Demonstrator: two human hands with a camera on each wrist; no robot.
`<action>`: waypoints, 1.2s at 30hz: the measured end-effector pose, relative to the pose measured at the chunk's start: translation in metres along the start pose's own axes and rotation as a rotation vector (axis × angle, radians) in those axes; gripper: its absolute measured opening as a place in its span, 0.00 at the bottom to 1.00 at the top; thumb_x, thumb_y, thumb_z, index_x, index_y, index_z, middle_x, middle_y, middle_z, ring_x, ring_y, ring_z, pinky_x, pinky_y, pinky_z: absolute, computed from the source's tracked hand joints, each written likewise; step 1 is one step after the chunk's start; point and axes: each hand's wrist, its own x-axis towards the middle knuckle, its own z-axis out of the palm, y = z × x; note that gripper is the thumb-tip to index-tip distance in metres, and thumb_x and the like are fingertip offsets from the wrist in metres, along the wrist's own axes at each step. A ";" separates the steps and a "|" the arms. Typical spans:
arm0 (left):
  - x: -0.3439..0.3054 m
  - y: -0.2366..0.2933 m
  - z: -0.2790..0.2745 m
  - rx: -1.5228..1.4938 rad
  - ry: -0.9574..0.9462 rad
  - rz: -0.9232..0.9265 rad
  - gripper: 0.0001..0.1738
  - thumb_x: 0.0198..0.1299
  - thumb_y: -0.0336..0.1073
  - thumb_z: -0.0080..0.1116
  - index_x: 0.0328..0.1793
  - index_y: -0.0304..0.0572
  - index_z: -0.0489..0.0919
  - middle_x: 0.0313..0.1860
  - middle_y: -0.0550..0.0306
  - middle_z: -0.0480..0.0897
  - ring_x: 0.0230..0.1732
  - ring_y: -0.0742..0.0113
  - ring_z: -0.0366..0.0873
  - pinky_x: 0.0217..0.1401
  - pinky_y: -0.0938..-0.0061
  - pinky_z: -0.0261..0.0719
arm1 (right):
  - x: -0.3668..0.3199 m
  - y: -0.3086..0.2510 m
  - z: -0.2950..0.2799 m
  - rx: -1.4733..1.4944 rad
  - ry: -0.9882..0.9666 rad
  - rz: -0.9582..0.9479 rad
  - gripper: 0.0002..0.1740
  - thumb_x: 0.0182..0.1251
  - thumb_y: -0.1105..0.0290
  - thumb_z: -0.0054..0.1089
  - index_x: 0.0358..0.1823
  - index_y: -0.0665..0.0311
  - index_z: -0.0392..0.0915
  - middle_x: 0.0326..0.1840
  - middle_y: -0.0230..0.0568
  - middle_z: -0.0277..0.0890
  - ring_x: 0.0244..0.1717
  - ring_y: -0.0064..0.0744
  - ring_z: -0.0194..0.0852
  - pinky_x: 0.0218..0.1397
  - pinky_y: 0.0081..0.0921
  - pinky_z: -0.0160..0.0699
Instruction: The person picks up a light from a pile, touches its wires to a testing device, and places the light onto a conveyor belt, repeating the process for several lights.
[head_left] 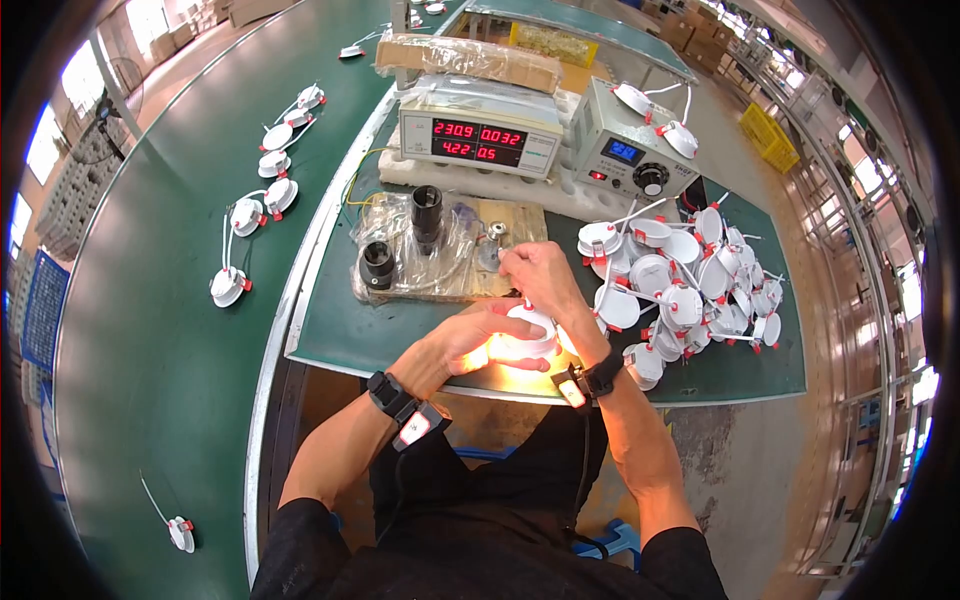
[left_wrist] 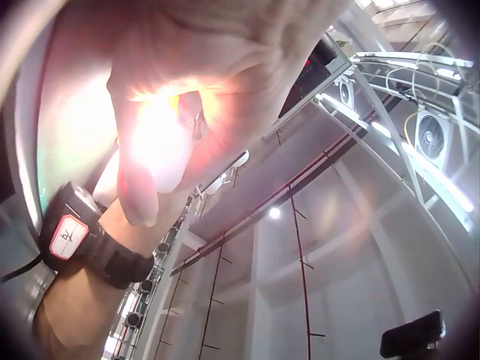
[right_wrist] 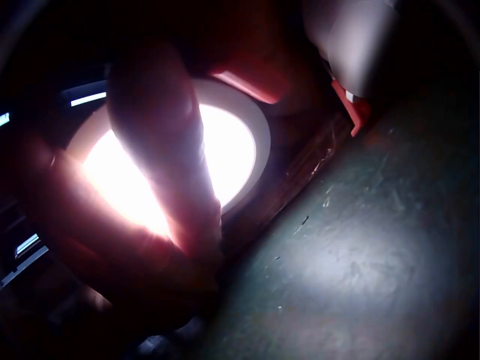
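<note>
A round white lamp (head_left: 530, 334) glows brightly in the left hand (head_left: 480, 335), whose thumb and fingers curl round it near the table's front edge. In the right wrist view fingers cross the lit face of the lamp (right_wrist: 234, 154). Just above the lamp, the right hand (head_left: 545, 283) has its thumb and forefinger together beside a small metal fixture (head_left: 491, 247) on a wooden board (head_left: 460, 290); what lies between the fingertips is hidden. Glare covers much of the lamp in the left wrist view, with the left hand (left_wrist: 217, 82) around it.
Many white lamps with red clips (head_left: 680, 305) are heaped at the right. A power meter (head_left: 480, 135) with red digits and a grey control box (head_left: 635, 140) stand behind. Two black cylinders (head_left: 427, 215) stand on the board. More lamps lie along a green surface (head_left: 180, 330) at the left.
</note>
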 end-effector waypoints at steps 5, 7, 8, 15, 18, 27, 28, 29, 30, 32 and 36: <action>0.001 -0.001 0.004 0.036 0.025 0.001 0.22 0.66 0.29 0.62 0.65 0.34 0.74 0.58 0.47 0.82 0.60 0.55 0.82 0.63 0.52 0.84 | -0.001 0.001 -0.001 0.019 -0.004 0.007 0.21 0.73 0.61 0.58 0.29 0.75 0.82 0.16 0.30 0.70 0.19 0.17 0.63 0.22 0.23 0.61; 0.001 -0.002 0.004 0.035 0.015 0.011 0.22 0.67 0.31 0.62 0.65 0.34 0.74 0.58 0.46 0.82 0.60 0.54 0.82 0.62 0.52 0.84 | 0.000 0.003 0.000 0.029 -0.009 0.011 0.21 0.73 0.61 0.58 0.29 0.74 0.82 0.16 0.30 0.70 0.18 0.16 0.62 0.21 0.23 0.61; 0.001 -0.004 0.004 0.031 0.007 0.021 0.22 0.67 0.32 0.62 0.65 0.34 0.74 0.58 0.46 0.82 0.60 0.54 0.82 0.62 0.52 0.84 | 0.000 0.004 -0.001 0.025 -0.009 0.010 0.21 0.73 0.61 0.58 0.29 0.74 0.81 0.16 0.30 0.70 0.18 0.16 0.62 0.21 0.23 0.60; -0.004 0.001 0.002 0.006 -0.045 -0.025 0.24 0.73 0.43 0.58 0.66 0.32 0.73 0.60 0.44 0.81 0.61 0.52 0.82 0.63 0.50 0.83 | 0.002 0.009 0.000 0.021 -0.012 0.017 0.20 0.72 0.62 0.58 0.29 0.74 0.81 0.16 0.29 0.69 0.18 0.16 0.61 0.21 0.23 0.59; -0.002 -0.004 0.007 -0.046 -0.006 0.037 0.25 0.74 0.44 0.56 0.66 0.30 0.73 0.61 0.45 0.81 0.62 0.53 0.81 0.63 0.52 0.82 | 0.000 0.005 -0.002 0.035 -0.014 0.026 0.20 0.72 0.62 0.59 0.29 0.75 0.81 0.16 0.29 0.69 0.18 0.16 0.61 0.21 0.23 0.60; 0.004 -0.016 0.004 0.027 -0.014 0.088 0.22 0.73 0.39 0.56 0.65 0.28 0.74 0.57 0.45 0.84 0.56 0.56 0.85 0.62 0.62 0.84 | 0.004 0.035 -0.009 -0.072 -0.031 -0.168 0.20 0.72 0.58 0.59 0.32 0.71 0.84 0.19 0.30 0.73 0.22 0.18 0.65 0.26 0.26 0.65; -0.002 -0.021 0.003 0.067 0.072 0.117 0.20 0.73 0.39 0.58 0.62 0.30 0.77 0.54 0.48 0.86 0.54 0.60 0.86 0.59 0.67 0.85 | -0.010 0.005 -0.016 -0.156 -0.022 -0.120 0.21 0.73 0.56 0.60 0.31 0.68 0.84 0.20 0.29 0.73 0.24 0.17 0.66 0.28 0.28 0.66; -0.016 -0.023 0.011 0.242 0.270 0.186 0.18 0.72 0.41 0.60 0.57 0.32 0.82 0.49 0.54 0.87 0.51 0.67 0.85 0.57 0.71 0.83 | -0.013 0.020 -0.009 -0.099 0.063 -0.268 0.18 0.73 0.56 0.60 0.34 0.65 0.84 0.19 0.27 0.70 0.21 0.15 0.63 0.24 0.24 0.63; -0.046 -0.014 0.015 0.454 0.385 0.231 0.17 0.70 0.43 0.62 0.53 0.36 0.85 0.45 0.59 0.88 0.47 0.74 0.84 0.54 0.74 0.80 | -0.013 0.025 -0.008 0.301 -0.086 0.092 0.14 0.74 0.59 0.58 0.41 0.62 0.85 0.18 0.25 0.67 0.19 0.12 0.61 0.19 0.18 0.57; -0.123 -0.012 0.023 0.528 0.626 0.428 0.18 0.71 0.44 0.62 0.52 0.34 0.85 0.44 0.59 0.88 0.45 0.74 0.82 0.54 0.75 0.79 | -0.045 0.000 -0.019 0.343 -0.110 -0.070 0.15 0.78 0.62 0.54 0.46 0.67 0.83 0.16 0.24 0.67 0.14 0.12 0.59 0.17 0.14 0.54; -0.322 -0.067 0.006 0.767 1.583 0.764 0.15 0.72 0.39 0.57 0.52 0.33 0.85 0.47 0.54 0.88 0.49 0.70 0.83 0.59 0.71 0.79 | -0.099 -0.042 -0.032 0.271 -0.150 -0.034 0.17 0.80 0.60 0.54 0.46 0.69 0.81 0.13 0.27 0.66 0.12 0.13 0.59 0.15 0.14 0.51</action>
